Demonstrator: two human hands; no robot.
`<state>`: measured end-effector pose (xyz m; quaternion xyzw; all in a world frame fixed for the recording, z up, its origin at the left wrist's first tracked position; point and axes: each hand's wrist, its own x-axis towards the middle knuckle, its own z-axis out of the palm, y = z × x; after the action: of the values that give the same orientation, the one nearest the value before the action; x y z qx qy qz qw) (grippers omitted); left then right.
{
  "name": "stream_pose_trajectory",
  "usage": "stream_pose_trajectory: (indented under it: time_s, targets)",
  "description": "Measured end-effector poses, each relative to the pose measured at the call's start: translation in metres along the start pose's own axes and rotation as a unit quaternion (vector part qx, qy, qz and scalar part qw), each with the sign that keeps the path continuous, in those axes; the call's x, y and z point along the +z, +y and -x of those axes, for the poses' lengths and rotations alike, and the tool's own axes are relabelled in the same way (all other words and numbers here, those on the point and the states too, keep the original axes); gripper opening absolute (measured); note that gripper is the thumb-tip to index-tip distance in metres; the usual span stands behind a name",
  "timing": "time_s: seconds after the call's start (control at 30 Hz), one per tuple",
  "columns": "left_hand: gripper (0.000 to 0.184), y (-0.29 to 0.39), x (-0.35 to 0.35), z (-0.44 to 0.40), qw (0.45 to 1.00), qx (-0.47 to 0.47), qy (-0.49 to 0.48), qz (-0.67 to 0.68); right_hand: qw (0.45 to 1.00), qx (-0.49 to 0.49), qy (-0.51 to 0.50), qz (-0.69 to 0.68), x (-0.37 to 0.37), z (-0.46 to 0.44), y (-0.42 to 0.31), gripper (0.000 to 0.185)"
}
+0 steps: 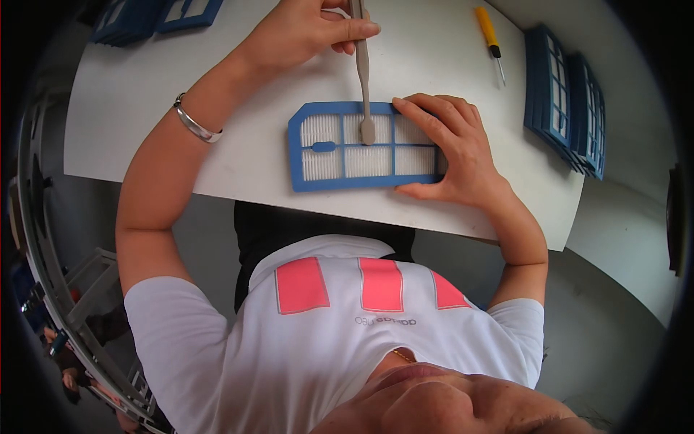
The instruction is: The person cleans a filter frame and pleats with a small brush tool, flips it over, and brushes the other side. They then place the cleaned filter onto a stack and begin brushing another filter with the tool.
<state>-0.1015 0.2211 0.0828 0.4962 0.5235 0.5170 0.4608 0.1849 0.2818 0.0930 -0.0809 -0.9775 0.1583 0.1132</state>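
Note:
A blue-framed pleated air filter (316,182) lies flat on the white table in front of me, its white pleats showing through the frame's windows. My right hand (459,148) grips its right end, thumb at the near edge and fingers over the far edge. Above the far side of the filter, my left hand (322,32) is closed around the handle of a grey toothbrush (363,72). The oval brush head points down toward me and lies over the filter's middle bar; its bristles are hidden beneath it.
At the table's far right lies a screwdriver (489,32) with a yellow handle. Stacks of similar filters stand along the right edge (551,87) and at the far left (124,20). The white table's (144,155) near edge runs just in front of my body.

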Motion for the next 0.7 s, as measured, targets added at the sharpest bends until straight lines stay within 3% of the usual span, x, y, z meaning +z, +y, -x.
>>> stream_pose_trajectory:
  time_s: [0.07, 0.13, 0.3, 0.4, 0.7]
  targets:
    - [0.06, -0.001, -0.006, -0.002, 1.0, 0.013, 0.001, 0.003, 1.0, -0.004, 0.001, 0.001, 0.001, -0.001, 0.0, 0.093]
    - [0.058, -0.002, -0.015, -0.002, 0.997, 0.015, 0.072, -0.032, 1.0, -0.004, 0.001, 0.003, 0.0, -0.001, 0.0, 0.093]
    - [0.052, -0.006, 0.005, -0.002, 1.0, 0.006, -0.014, 0.018, 1.0, -0.008, 0.003, 0.002, 0.0, 0.0, 0.001, 0.093]
    - [0.053, -0.005, -0.007, -0.004, 0.999, 0.001, 0.035, -0.013, 1.0, -0.008, 0.005, 0.003, 0.001, -0.001, 0.001, 0.093]
    - [0.052, -0.007, -0.008, -0.004, 0.999, 0.02, 0.047, 0.007, 1.0, -0.004, 0.001, 0.004, 0.0, -0.001, 0.0, 0.094]
